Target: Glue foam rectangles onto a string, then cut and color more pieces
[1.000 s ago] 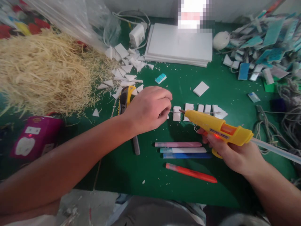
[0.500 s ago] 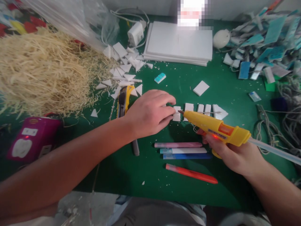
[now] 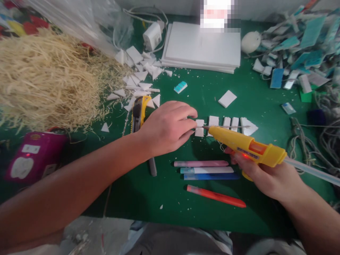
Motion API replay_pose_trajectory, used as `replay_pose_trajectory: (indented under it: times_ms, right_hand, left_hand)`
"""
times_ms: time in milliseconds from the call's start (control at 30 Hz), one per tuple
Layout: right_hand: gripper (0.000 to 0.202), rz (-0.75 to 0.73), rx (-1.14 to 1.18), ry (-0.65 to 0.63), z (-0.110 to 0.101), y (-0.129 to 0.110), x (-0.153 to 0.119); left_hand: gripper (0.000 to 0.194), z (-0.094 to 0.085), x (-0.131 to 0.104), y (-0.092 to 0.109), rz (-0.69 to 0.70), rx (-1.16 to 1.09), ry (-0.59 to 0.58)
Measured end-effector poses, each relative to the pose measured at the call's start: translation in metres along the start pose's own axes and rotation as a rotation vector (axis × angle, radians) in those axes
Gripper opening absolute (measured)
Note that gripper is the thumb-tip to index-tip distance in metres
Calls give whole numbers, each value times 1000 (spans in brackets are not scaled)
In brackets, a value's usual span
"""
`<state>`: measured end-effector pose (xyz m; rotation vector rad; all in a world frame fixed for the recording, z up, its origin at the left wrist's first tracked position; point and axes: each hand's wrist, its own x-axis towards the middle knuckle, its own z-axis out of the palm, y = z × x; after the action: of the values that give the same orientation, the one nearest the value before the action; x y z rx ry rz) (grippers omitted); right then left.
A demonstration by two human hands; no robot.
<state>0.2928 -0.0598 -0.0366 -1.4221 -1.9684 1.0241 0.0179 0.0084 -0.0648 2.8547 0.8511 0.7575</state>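
A yellow hot glue gun (image 3: 233, 140) is gripped in my right hand (image 3: 265, 173), its red light lit and a clear glue stick (image 3: 313, 170) feeding its back. Its nozzle tip is at a small white foam piece (image 3: 199, 131). My left hand (image 3: 170, 129) is closed at that piece's left side, fingertips pressed on a thin string (image 3: 237, 127); the fingertips are partly hidden. To the right, the string lies across a row of white foam pieces (image 3: 226, 122), ending on a pointed one (image 3: 248, 131). Under my left wrist lies a yellow and black utility knife (image 3: 137, 113).
Four-colour markers lie in front: pink (image 3: 200, 163), white (image 3: 212, 170), blue (image 3: 209, 176), red (image 3: 216, 197). White foam sheets (image 3: 202, 46) are stacked behind. Straw (image 3: 47, 81), foam scraps (image 3: 138, 76) and a purple power box (image 3: 35, 156) are left; blue-white offcuts (image 3: 305, 46) are right.
The glue gun has shifted slightly right and down, and its nozzle has drawn back a little from my left fingertips. My left hand stays nearly in place.
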Motion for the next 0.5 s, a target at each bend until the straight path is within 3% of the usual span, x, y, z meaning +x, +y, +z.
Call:
replay_pose_trajectory:
  times_ms: [233, 400, 500]
  right_hand:
    - [60, 6, -94, -16, -1, -15, 11]
    - [52, 5, -60, -30, -1, -10, 7]
    - [47, 2, -25, -23, -1, -6, 5]
  left_hand:
    - [20, 2, -1, -1, 18, 14, 20]
    - [15, -2, 0, 1, -42, -32, 4]
    - [29, -2, 1, 4, -84, -79, -14]
